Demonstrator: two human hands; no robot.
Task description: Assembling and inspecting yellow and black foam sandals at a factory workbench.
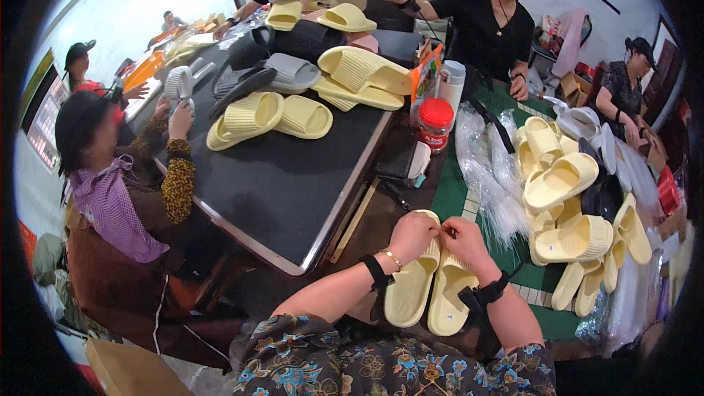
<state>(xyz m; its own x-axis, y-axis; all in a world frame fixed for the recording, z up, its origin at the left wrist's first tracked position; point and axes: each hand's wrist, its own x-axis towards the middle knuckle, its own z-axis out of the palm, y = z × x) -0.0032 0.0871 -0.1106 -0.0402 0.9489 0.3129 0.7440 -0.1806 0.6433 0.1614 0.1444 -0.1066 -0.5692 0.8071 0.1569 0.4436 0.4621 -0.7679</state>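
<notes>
A pair of pale yellow slippers lies side by side on the table right before me, the left slipper (405, 290) and the right slipper (449, 306), heels toward me. Over their ribbed straps at the toe end, my left hand (413, 237) and my right hand (466, 242) meet with fingers pinched together. Whatever lies between the fingertips is too small or hidden to make out. Just beyond my right hand rests a bundle of clear plastic strands (490, 176).
Pale yellow slippers (579, 238) are heaped at the right on a green mat (447, 198). A red-lidded jar (436, 123) and a white bottle (451, 84) stand ahead. More yellow, grey and black slippers (290, 73) lie on a dark conveyor belt (271, 183). Several co-workers surround the table.
</notes>
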